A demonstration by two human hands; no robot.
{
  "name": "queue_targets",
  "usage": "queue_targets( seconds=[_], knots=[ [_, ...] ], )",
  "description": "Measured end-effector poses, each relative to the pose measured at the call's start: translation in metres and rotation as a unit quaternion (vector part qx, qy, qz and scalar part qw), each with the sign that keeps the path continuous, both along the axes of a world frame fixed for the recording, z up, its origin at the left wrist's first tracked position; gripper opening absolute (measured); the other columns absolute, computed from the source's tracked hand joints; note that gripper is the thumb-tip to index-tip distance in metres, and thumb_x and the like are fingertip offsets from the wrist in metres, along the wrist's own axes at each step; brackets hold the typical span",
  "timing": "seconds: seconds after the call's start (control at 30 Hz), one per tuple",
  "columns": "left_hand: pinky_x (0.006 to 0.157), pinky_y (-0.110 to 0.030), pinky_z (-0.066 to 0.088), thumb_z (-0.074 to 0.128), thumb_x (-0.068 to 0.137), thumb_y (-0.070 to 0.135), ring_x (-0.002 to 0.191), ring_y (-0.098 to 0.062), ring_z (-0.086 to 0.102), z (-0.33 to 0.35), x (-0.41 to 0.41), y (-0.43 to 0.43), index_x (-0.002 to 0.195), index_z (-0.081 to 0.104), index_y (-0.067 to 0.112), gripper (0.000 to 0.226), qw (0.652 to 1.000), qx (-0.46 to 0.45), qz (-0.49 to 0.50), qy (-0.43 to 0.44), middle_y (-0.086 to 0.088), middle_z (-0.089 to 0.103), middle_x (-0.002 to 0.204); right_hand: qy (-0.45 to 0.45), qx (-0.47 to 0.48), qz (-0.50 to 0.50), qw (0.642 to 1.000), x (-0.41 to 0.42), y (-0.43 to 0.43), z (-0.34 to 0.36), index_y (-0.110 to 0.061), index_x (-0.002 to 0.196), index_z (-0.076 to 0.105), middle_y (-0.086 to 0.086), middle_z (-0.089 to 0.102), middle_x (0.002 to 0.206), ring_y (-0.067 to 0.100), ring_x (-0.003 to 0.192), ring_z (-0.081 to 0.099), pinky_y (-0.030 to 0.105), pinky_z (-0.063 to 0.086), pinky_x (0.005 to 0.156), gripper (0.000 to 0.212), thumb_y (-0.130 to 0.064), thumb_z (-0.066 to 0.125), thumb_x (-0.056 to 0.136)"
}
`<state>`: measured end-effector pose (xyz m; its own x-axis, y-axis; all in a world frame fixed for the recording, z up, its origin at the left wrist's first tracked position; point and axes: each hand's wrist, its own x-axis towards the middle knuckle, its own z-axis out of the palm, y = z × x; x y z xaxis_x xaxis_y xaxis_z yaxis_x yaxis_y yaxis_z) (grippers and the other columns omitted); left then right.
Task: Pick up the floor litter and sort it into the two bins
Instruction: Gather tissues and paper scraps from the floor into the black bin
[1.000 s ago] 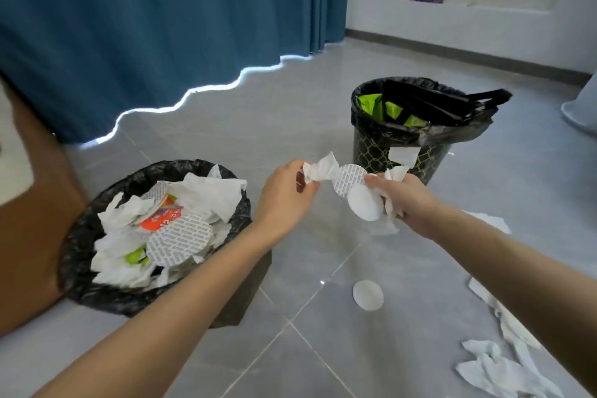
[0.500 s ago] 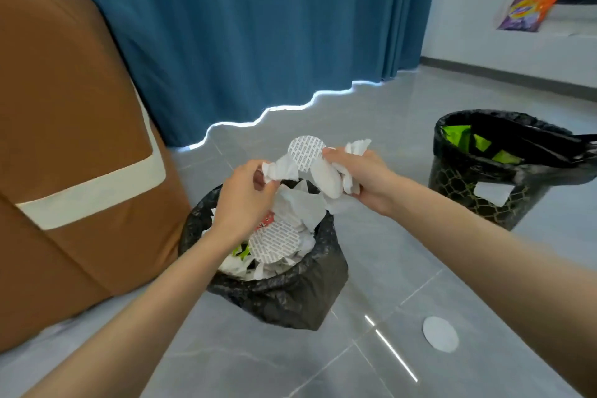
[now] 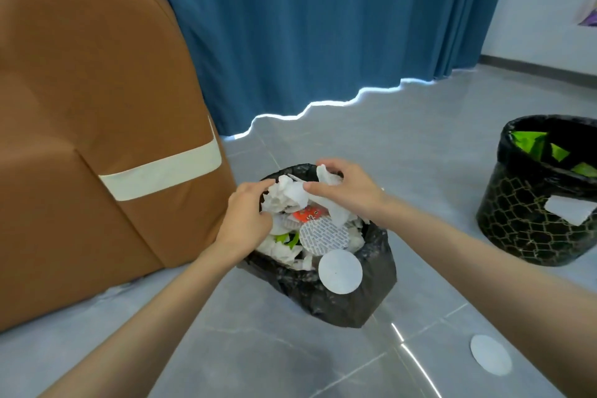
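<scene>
**Landmark:** black-lined bin, standing on the grey tiled floor. All places are given from this bin.

1. Your left hand: over the bin's left rim, back of the hand facing up. The forearm reaches in from the lower left. The fingers are curled onto the left end of the crumpled tissue wad.
2. Your right hand: over the bin's far rim, with the forearm coming in from the lower right. The thumb lies along the top of the wad and the fingers hook over its upright right end. Both hands are together on the one wad, just above the bin's contents.
3. Bin contents: white tissues heaped to the rim, a printed round seal, an orange wrapper and a green scrap.
4. Plain white disc: at the bin's near rim, in front of the liner. You cannot tell whether it is resting there or in the air.
5. Second white disc: flat on the floor, near and to the right of the bin, well apart from it.
6. Honeycomb-patterned bin: right of the landmark bin, well apart. It has a black liner, green wrappers inside and a white label on its wall.
7. Brown armchair: just left of the bin.
8. Blue curtain: beyond the bin, hanging down to the floor.
</scene>
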<state>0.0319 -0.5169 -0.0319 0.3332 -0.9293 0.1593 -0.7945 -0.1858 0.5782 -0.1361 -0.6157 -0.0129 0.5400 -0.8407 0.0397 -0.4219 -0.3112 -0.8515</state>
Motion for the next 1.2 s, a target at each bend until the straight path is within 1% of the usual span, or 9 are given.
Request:
queue_targets(
  seconds=[0.1, 0.23, 0.4, 0.53, 0.73, 0.9, 0.97, 1.1, 1.2],
  knots=[
    [0.109, -0.035, 0.035, 0.043, 0.082, -0.005, 0.125, -0.021, 0.041, 0.003, -0.009, -0.002, 0.134, 0.048, 0.022, 0.06, 0.999, -0.035, 0.018, 0.013, -0.004, 0.049, 0.132, 0.005, -0.054, 0.0, 0.999, -0.005, 0.0, 0.001, -0.023, 0.134, 0.051, -0.004, 0.051, 0.136, 0.016, 0.124, 0.044, 0.034, 0.037, 0.107, 0.056, -0.052, 0.056, 0.086],
    [0.107, -0.017, 0.02, 0.04, 0.091, 0.0, 0.133, -0.013, 0.032, 0.003, -0.027, -0.006, 0.141, 0.039, 0.017, 0.052, 0.996, -0.084, -0.019, -0.004, -0.001, 0.039, 0.144, -0.014, -0.107, -0.016, 0.994, -0.015, 0.002, 0.0, -0.024, 0.118, 0.064, -0.007, 0.063, 0.119, 0.02, 0.119, 0.049, 0.037, 0.036, 0.105, 0.037, -0.044, 0.042, 0.096],
    [0.118, -0.03, 0.004, 0.03, 0.1, 0.022, 0.145, -0.011, 0.007, 0.003, -0.057, -0.011, 0.146, 0.026, 0.028, 0.048, 0.994, -0.082, -0.071, -0.016, 0.007, 0.019, 0.155, 0.064, -0.133, -0.071, 0.986, -0.045, 0.0, -0.009, -0.018, 0.124, 0.06, -0.001, 0.058, 0.129, 0.018, 0.121, 0.047, 0.023, 0.033, 0.096, 0.031, -0.017, 0.046, 0.095],
    [0.116, -0.043, -0.008, 0.023, 0.097, 0.053, 0.145, -0.024, -0.013, -0.006, -0.07, -0.026, 0.146, 0.012, 0.044, 0.052, 0.991, 0.053, -0.094, -0.079, 0.004, 0.001, 0.159, 0.112, -0.096, -0.08, 0.986, -0.062, 0.002, -0.023, -0.015, 0.125, 0.06, 0.007, 0.065, 0.121, 0.021, 0.109, 0.06, 0.023, 0.043, 0.091, 0.038, -0.008, 0.041, 0.093],
    [0.113, -0.051, -0.013, 0.021, 0.098, 0.052, 0.14, -0.039, -0.023, -0.033, -0.064, -0.043, 0.145, 0.0, 0.048, 0.052, 0.956, 0.23, -0.1, -0.151, -0.004, -0.017, 0.157, 0.136, -0.088, -0.022, 0.987, -0.073, 0.007, -0.028, -0.019, 0.128, 0.058, 0.004, 0.064, 0.12, 0.015, 0.092, 0.059, 0.017, 0.038, 0.073, 0.044, -0.003, 0.037, 0.092],
    [0.112, -0.055, -0.009, 0.023, 0.097, 0.054, 0.141, -0.042, -0.018, -0.038, -0.064, -0.057, 0.144, 0.001, 0.051, 0.052, 0.934, 0.304, -0.091, -0.168, -0.005, -0.016, 0.157, 0.045, -0.089, 0.0, 0.995, -0.077, 0.016, -0.018, -0.021, 0.098, 0.069, -0.011, 0.063, 0.085, 0.003, 0.068, 0.055, 0.013, 0.043, 0.065, 0.021, -0.009, 0.056, 0.087],
    [0.112, -0.056, -0.008, 0.023, 0.096, 0.055, 0.141, -0.042, -0.016, -0.041, -0.064, -0.059, 0.144, 0.001, 0.051, 0.052, 0.927, 0.32, -0.091, -0.172, -0.004, -0.015, 0.158, 0.061, -0.064, 0.054, 0.995, -0.078, 0.023, -0.012, -0.024, 0.09, 0.07, -0.006, 0.066, 0.086, 0.009, 0.068, 0.054, 0.018, 0.044, 0.065, 0.009, -0.021, 0.067, 0.083],
    [0.112, -0.056, -0.008, 0.024, 0.094, 0.06, 0.142, -0.039, -0.017, -0.047, -0.061, -0.058, 0.142, 0.0, 0.055, 0.053, 0.925, 0.335, -0.087, -0.157, 0.0, -0.016, 0.158, 0.114, -0.055, 0.137, 0.982, -0.079, 0.034, -0.013, -0.035, 0.096, 0.069, -0.01, 0.059, 0.092, -0.006, 0.072, 0.048, 0.009, 0.039, 0.068, 0.027, -0.037, 0.079, 0.071],
    [0.113, -0.055, -0.007, 0.024, 0.095, 0.059, 0.143, -0.037, -0.015, -0.046, -0.061, -0.057, 0.142, 0.0, 0.054, 0.053, 0.922, 0.343, -0.085, -0.156, 0.001, -0.016, 0.157, 0.144, -0.087, 0.144, 0.975, -0.077, 0.037, -0.02, -0.027, 0.101, 0.07, -0.005, 0.06, 0.097, 0.0, 0.087, 0.052, 0.011, 0.041, 0.074, 0.036, -0.035, 0.082, 0.068]
  ],
)
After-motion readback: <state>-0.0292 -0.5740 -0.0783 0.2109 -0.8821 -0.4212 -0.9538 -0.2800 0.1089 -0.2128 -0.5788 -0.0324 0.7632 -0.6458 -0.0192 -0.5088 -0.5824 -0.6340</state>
